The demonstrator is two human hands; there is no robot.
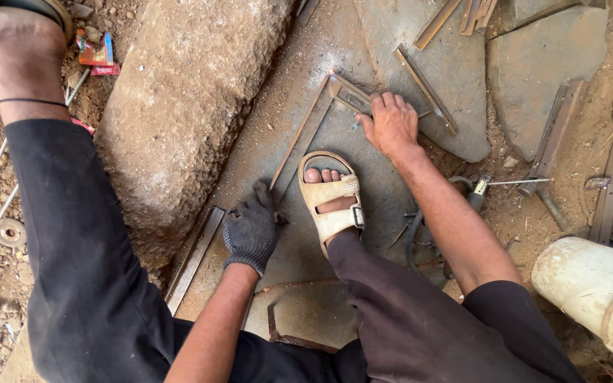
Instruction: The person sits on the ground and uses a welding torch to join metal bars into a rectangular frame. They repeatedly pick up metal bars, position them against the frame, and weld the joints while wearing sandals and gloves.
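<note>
Crouched beside a big stone [179, 106] on the ground. Left hand [251, 228], in a dark glove, pressed flat and open on a thin metal strip [299, 138]. Sandalled foot [331, 198] braced between. Right hand [390, 124], bare, fingers curled over the angle bar [352, 96] at the corner joint. Judged: squaring the frame; steady holding called for next.

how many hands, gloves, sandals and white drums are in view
hands: 2, the left hand and the right hand
gloves: 1, black, on the left hand
sandals: 1, the tan sandal
white drums: 1, the white drum at the right edge
total: 5
</note>
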